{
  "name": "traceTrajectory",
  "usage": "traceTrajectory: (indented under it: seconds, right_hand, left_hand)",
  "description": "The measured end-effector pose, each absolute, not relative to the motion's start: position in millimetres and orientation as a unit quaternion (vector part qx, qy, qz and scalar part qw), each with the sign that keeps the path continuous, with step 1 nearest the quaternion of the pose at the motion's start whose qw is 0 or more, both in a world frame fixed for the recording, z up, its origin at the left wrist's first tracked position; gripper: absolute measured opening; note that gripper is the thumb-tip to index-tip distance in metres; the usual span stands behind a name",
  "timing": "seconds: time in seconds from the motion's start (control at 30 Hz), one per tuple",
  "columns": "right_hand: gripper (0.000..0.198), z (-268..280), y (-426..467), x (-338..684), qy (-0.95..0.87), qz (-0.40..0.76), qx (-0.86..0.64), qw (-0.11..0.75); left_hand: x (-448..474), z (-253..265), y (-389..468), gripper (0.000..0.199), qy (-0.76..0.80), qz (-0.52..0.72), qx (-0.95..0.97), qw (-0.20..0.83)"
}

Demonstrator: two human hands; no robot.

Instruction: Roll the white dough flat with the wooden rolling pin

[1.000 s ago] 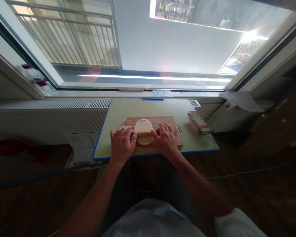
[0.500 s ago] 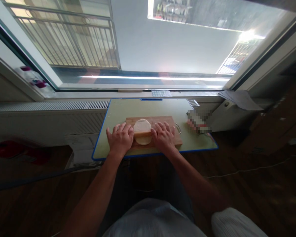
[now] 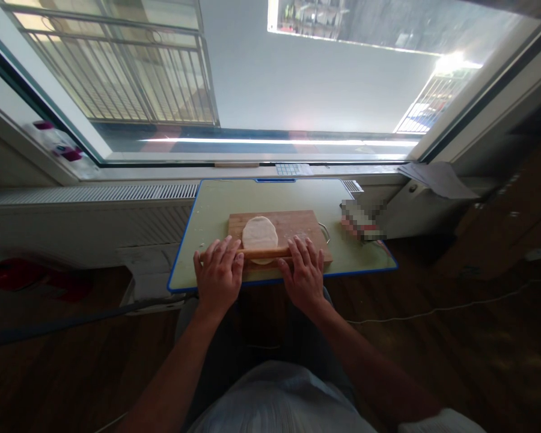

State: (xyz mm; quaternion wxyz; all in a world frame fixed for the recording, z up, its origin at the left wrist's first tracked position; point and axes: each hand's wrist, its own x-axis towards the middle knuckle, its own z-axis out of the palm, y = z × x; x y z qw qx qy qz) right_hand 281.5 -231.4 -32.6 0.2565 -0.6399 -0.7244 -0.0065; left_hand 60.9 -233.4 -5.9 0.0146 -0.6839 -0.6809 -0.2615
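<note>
A wooden rolling pin (image 3: 264, 254) lies crosswise over the near part of a flat, pale round of dough (image 3: 259, 232). My left hand (image 3: 218, 273) rests over the pin's left end, fingers draped on top. On the right end, my right hand (image 3: 303, 270) bears down in the same way, its fingers slightly apart. Most of the dough shows beyond the pin, and a thin strip shows on the near side. Beneath it is a wooden cutting board (image 3: 297, 221) with a metal handle (image 3: 325, 233) at its right side. The palms hide the pin's ends in part.
The board sits on a small pale-green table (image 3: 225, 193) with a blue edge. A blurred-out item (image 3: 364, 221) lies at its right. Behind are a radiator (image 3: 157, 192) and a window; a bottle (image 3: 58, 141) stands on the sill. A cable (image 3: 415, 314) runs across the floor.
Both hands have drawn the rolling pin toward me, from the dough's middle to its near edge. The dough looks longer, with more of it showing beyond the pin.
</note>
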Motion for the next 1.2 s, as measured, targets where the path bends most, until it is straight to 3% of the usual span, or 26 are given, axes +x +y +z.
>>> traceTrajectory:
  seconds: [0.63, 1.2]
  right_hand:
    - [0.049, -22, -192, 277, -0.721, 0.001, -0.637, 0.272]
    - [0.047, 1, -131, 271, -0.724, 0.018, -0.659, 0.202]
  left_hand:
    - [60, -11, -198, 0.047, -0.681, -0.288, -0.673, 0.025]
    - [62, 3, -148, 0.039, -0.702, -0.27, -0.659, 0.028]
